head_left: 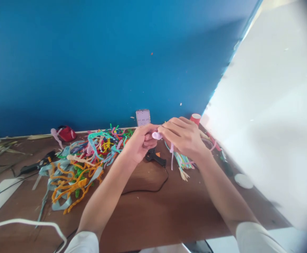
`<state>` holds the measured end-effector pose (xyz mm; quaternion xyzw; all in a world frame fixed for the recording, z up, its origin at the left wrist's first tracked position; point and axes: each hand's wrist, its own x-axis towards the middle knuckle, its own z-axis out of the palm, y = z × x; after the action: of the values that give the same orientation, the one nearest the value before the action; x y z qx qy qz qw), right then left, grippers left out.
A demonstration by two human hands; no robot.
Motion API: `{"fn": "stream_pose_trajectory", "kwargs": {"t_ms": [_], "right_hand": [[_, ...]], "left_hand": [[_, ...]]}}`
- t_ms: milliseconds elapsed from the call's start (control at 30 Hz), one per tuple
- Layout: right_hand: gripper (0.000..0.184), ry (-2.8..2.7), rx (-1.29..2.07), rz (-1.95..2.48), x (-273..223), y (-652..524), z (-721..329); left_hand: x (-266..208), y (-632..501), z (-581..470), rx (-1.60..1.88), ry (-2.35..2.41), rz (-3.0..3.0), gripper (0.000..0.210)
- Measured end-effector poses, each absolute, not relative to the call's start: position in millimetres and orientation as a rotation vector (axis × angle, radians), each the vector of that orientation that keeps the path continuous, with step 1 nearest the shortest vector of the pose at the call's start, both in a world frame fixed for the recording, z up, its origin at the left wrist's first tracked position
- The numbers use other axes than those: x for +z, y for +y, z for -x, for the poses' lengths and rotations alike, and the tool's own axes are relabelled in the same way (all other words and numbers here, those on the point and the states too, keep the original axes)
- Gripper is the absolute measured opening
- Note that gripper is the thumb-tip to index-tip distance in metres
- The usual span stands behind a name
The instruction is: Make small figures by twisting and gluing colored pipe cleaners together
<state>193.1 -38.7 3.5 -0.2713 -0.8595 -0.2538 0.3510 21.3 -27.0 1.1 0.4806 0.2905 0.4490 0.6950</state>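
Both my hands meet over the middle of the table, closed around a lilac pipe cleaner (157, 135). My left hand (144, 141) pinches it from the left, fingers curled. From the right, my right hand (184, 135) bends over it with its fingertips on the coiled part. A thin lilac end (172, 156) hangs below my right hand. Behind and under the hands lies a black glue gun (155, 159), partly hidden. Just right of it, a bundle of pastel pipe cleaners (183, 163) rests on the table, partly covered by my right hand.
A tangled heap of colourful pipe cleaners (82, 175) spreads at the left. A phone showing a timer (143, 117) leans on the blue wall. A red cup (195, 118) stands back right, a white disc (243, 181) lies right. Black cable (153, 190) crosses the table (148, 218).
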Motion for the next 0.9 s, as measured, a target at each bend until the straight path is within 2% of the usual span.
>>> {"fn": "stream_pose_trajectory", "kwargs": {"t_ms": [100,267,433,500,767,900], "right_hand": [[0.010,-2.133,-0.576,0.711,-0.1,-35.8,-191.5],[0.022,-1.810,-0.043,0.787,-1.3,-36.8,-182.3],[0.025,-1.614,0.483,0.801,1.7,-40.0,-179.0],[0.025,-1.582,0.618,0.779,2.3,-38.5,-179.8],[0.026,-1.531,0.976,0.820,1.7,-35.4,-179.6],[0.026,-1.551,1.020,0.825,-0.6,-34.7,-178.6]], "left_hand": [[1.9,-26.1,-18.7,1.051,0.669,-1.178,0.033],[1.4,-27.7,-12.6,1.373,0.768,-1.690,0.028],[4.8,-27.4,-4.8,1.764,0.758,-2.273,0.021],[5.8,-26.9,-2.4,1.787,0.743,-2.471,0.014],[-3.3,-20.0,-3.2,1.778,0.815,-2.717,0.015],[-6.5,-16.1,-3.9,1.784,0.864,-2.751,0.014]]}}
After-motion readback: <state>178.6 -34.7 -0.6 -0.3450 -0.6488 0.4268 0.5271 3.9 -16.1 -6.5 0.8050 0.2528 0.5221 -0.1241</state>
